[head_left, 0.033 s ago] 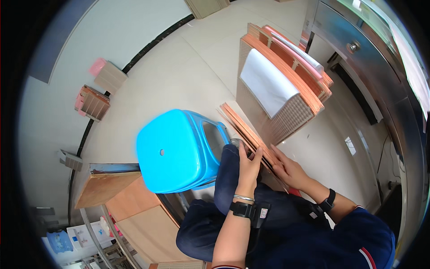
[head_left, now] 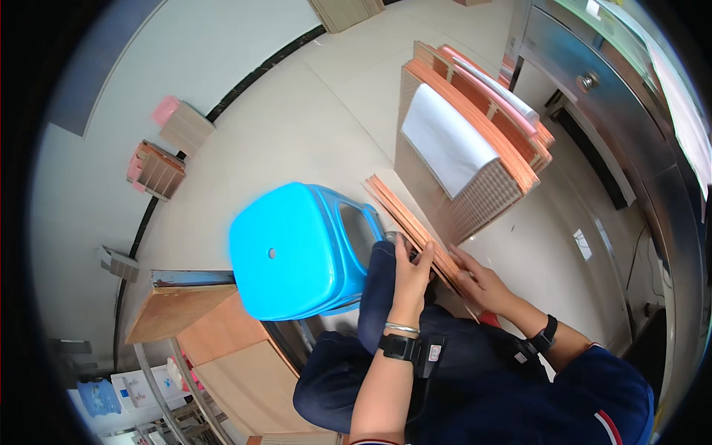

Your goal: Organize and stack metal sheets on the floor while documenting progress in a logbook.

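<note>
A narrow stack of thin boards with copper-orange edges (head_left: 409,220) stands on edge before my knees, tilted away to the upper left. My left hand (head_left: 411,278) is closed on its near left side, thumb against the edges and the other fingers partly hidden. On the opposite side my right hand (head_left: 486,282) holds the same stack near its close end, fingers bent along its face. Beyond it, a much thicker stack of similar boards (head_left: 512,182) stands on edge, with a white sheet (head_left: 445,141) draped on its side.
A blue plastic stool (head_left: 289,252) stands left of my knees. Wooden furniture (head_left: 230,348) is at the lower left. To the right is a metal desk with a drawer (head_left: 593,81). Several small stacks (head_left: 159,172) rest along the far-left wall.
The whole view has shifted slightly. My right hand's fingers have moved a little against the stack; my left hand keeps its place on it.
</note>
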A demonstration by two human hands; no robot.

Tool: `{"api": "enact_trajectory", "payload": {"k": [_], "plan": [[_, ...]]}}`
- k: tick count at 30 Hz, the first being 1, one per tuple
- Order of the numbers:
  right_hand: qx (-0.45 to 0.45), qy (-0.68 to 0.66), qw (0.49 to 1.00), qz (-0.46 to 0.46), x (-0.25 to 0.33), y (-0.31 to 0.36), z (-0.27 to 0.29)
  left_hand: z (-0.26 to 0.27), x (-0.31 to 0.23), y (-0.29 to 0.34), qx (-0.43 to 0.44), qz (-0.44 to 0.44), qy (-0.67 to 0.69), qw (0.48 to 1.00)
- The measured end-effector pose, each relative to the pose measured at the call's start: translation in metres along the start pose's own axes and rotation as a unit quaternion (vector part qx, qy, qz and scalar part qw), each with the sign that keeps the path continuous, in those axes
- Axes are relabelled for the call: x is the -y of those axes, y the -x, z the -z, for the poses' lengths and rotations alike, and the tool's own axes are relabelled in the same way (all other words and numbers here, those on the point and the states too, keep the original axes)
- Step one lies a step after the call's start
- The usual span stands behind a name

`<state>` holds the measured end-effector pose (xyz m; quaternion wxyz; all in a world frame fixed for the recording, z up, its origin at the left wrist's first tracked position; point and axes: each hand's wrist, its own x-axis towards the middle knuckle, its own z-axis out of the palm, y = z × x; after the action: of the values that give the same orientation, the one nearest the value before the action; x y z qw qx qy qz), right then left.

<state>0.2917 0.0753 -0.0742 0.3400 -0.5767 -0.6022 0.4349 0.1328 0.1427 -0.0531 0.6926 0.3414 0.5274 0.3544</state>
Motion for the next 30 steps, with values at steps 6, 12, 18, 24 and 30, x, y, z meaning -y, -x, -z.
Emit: {"api": "enact_trajectory", "payload": {"k": [6, 12, 18, 24, 30], "plan": [[0.110, -0.010, 0.965, -0.239, -0.103, 0.009, -0.014, 0.032, -0.061, -0.007, -0.007, -0.007, -0.034, 0.999], [0.174, -0.380, 0.783, -0.460, -0.181, 0.020, -0.018, 0.067, -0.049, -0.068, -0.136, 0.002, -0.082, 0.987], [0.146, -0.419, 0.667, -0.599, -0.230, 0.028, -0.037, 0.073, -0.042, -0.109, -0.193, -0.051, -0.081, 0.977], [0.183, -0.366, 0.837, -0.364, -0.417, 0.084, -0.074, 0.068, -0.029, -0.161, -0.040, 0.033, -0.060, 0.997], [0.210, -0.121, 0.934, -0.264, -0.210, 0.036, -0.009, 0.049, -0.037, -0.158, -0.062, -0.099, 0.052, 0.992]]}}
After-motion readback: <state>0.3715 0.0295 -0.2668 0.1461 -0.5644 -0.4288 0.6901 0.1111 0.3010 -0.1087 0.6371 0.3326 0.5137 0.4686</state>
